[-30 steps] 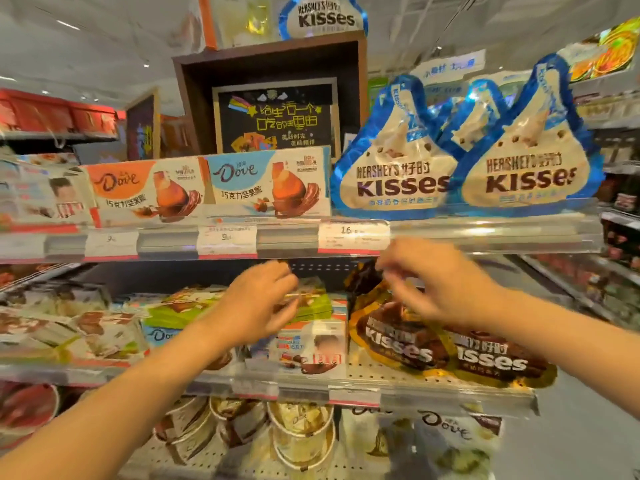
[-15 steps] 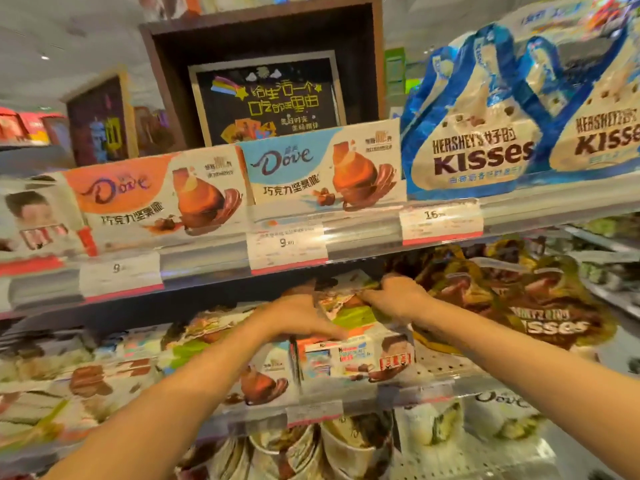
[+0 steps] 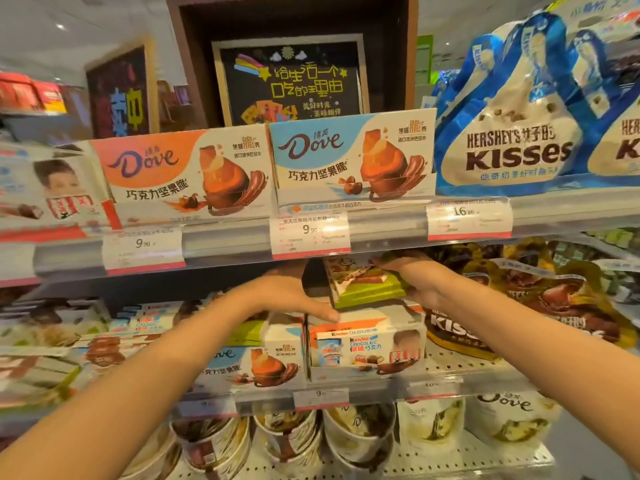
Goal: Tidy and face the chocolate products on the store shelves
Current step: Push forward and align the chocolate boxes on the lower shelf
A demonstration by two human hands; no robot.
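Head view, green box (image 3: 369,289) in right hand (image 3: 420,284)

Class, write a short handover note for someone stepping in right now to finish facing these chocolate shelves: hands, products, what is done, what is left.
Right hand grips the green box, lifted and tilted above the Kinder box on the middle shelf.
Left hand is open, fingers on the Kinder box's top.
Done: the top shelf's two Dove boxes face front.
Left: set the green box down facing front, then straighten the brown Kisses bags.
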